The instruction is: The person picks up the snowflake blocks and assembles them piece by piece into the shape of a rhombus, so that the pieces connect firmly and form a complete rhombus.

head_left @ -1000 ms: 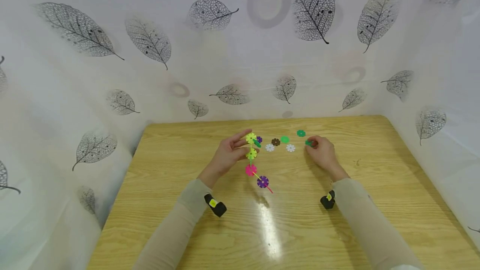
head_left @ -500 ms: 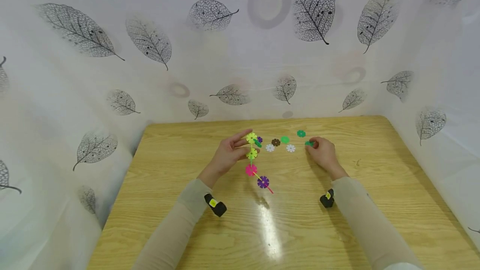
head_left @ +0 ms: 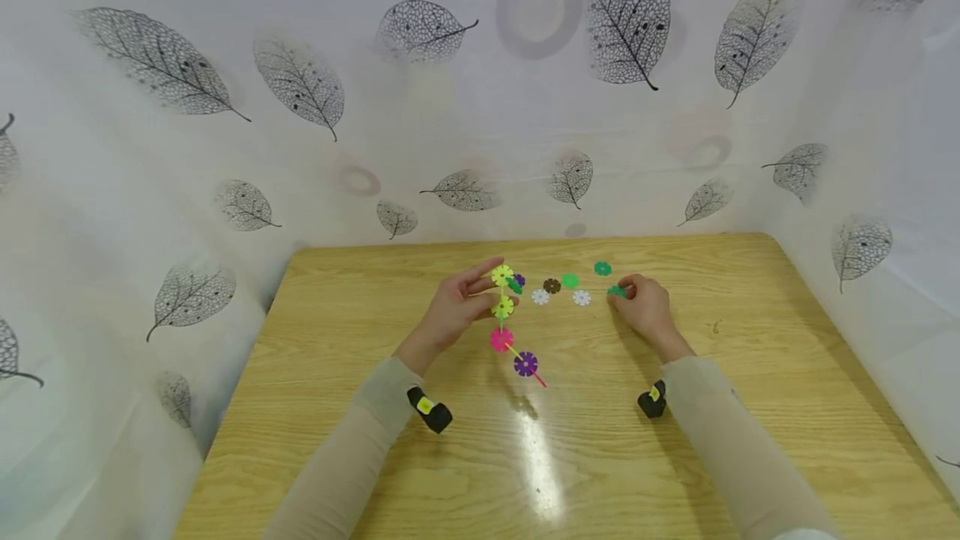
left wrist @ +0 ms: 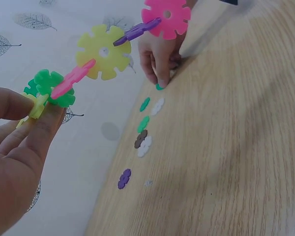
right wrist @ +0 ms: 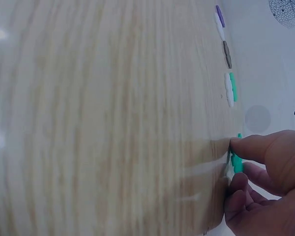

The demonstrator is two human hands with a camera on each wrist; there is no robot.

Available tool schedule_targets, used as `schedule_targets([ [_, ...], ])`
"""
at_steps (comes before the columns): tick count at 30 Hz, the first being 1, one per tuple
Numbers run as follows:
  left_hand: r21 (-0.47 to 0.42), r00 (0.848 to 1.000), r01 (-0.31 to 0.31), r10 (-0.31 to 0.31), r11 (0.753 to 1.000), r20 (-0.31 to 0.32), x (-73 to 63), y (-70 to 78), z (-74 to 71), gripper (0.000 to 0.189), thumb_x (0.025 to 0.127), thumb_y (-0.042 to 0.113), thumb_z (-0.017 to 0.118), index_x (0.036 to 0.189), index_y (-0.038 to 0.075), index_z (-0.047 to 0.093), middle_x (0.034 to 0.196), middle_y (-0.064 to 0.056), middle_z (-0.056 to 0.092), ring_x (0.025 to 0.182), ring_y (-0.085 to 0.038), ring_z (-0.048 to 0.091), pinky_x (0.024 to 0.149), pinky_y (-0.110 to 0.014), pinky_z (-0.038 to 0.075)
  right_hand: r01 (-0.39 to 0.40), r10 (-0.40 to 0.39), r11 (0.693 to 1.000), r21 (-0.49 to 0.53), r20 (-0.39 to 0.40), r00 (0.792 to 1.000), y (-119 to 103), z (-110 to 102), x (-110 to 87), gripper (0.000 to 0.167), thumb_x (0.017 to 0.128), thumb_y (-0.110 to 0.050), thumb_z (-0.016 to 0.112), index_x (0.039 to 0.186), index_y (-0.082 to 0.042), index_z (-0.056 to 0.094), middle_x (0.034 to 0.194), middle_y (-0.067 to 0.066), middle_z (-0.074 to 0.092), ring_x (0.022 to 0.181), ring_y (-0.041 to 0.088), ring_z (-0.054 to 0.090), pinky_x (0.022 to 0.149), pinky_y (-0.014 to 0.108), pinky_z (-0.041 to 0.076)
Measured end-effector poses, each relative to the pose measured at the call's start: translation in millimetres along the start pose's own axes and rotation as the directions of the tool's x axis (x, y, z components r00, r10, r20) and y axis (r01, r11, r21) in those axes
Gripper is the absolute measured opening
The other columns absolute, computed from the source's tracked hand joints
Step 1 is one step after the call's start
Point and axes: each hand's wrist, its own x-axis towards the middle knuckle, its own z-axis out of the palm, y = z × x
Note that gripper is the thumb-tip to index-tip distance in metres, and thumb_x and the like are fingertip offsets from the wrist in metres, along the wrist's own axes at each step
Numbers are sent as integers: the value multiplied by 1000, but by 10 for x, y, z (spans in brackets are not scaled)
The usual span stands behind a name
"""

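My left hand (head_left: 456, 308) holds up a chain of interlocked notched plastic discs above the table. In the left wrist view its thumb and fingers pinch a yellow disc (left wrist: 38, 107) at the chain's end, beside a green disc (left wrist: 54, 87). From there the chain runs through a pink disc, a yellow disc (left wrist: 104, 52) and a purple disc to a pink disc (left wrist: 166, 17). At the table's right side, my right hand (head_left: 648, 307) pinches a loose green disc (head_left: 617, 292) low at the tabletop. The right wrist view shows that green disc (right wrist: 237, 162) edge-on, partly hidden by the fingers.
Between the hands lie loose discs: purple (head_left: 520, 281), brown (head_left: 552, 286), white (head_left: 540, 297), another white disc (head_left: 582, 297), and light green (head_left: 570, 281). A darker green disc (head_left: 602, 268) lies farther back. A leaf-print curtain (head_left: 480, 123) borders the wooden table (head_left: 360, 440).
The right hand has shifted very slightly toward me and left with the green disc. The left hand and its chain have stayed nearly still.
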Motion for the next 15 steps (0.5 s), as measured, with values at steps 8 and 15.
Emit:
schedule_targets([
  [8, -9, 1000, 3, -3, 1000, 10, 18, -18, -13, 61, 101, -6, 59, 159, 8, 47, 148, -29, 58, 93, -5, 73, 88, -26, 65, -4, 5, 998, 68, -6, 1000, -2, -27, -74, 27, 104, -8, 58, 125, 8, 60, 111, 29, 67, 91, 35, 68, 69, 34, 56],
  [15, -3, 1000, 6, -6, 1000, 3, 35, -36, -13, 61, 100, -6, 59, 159, 7, 46, 146, -29, 61, 89, -5, 72, 86, -26, 66, -97, 47, 938, 334, 155, 987, -104, -45, -126, 35, 106, -9, 57, 133, 13, 59, 108, 28, 72, 77, 12, 74, 67, 25, 65],
])
